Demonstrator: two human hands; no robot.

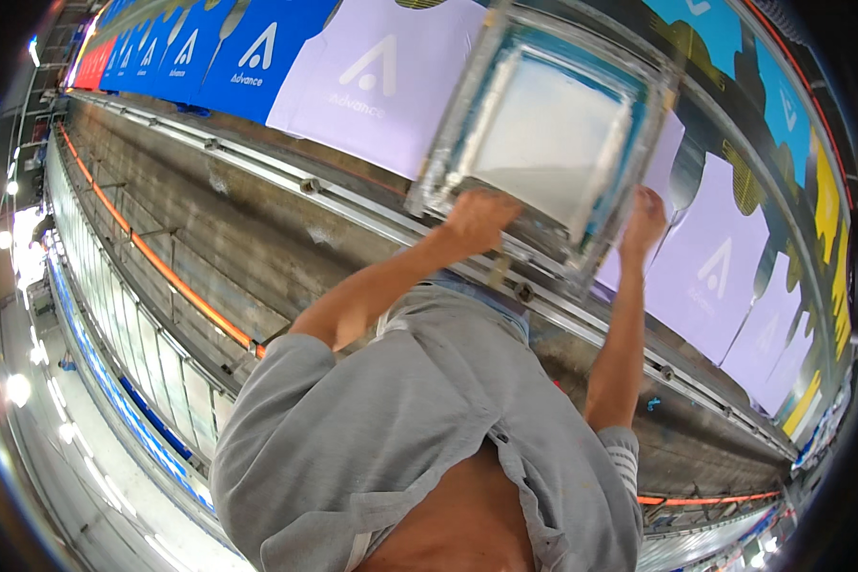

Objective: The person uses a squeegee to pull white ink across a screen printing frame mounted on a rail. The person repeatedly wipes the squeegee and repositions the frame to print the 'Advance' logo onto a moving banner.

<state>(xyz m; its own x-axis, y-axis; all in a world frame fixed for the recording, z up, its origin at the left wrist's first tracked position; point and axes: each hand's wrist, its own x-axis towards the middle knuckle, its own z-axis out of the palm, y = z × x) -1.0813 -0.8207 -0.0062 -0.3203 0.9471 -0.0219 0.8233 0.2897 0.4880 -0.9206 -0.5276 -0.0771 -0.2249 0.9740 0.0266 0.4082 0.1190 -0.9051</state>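
Both hands grip the screen-printing frame, left hand and right hand closed on its near edge, over the lilac shirt on the table. Set down crooked, it'd probably smear.

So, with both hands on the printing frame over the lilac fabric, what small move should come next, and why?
Probably lower the screen frame flat onto the lilac fabric panel. The left hand and the right hand grip its near edge, and it looks tilted and skewed to the table rail, so squaring it first seems wise.
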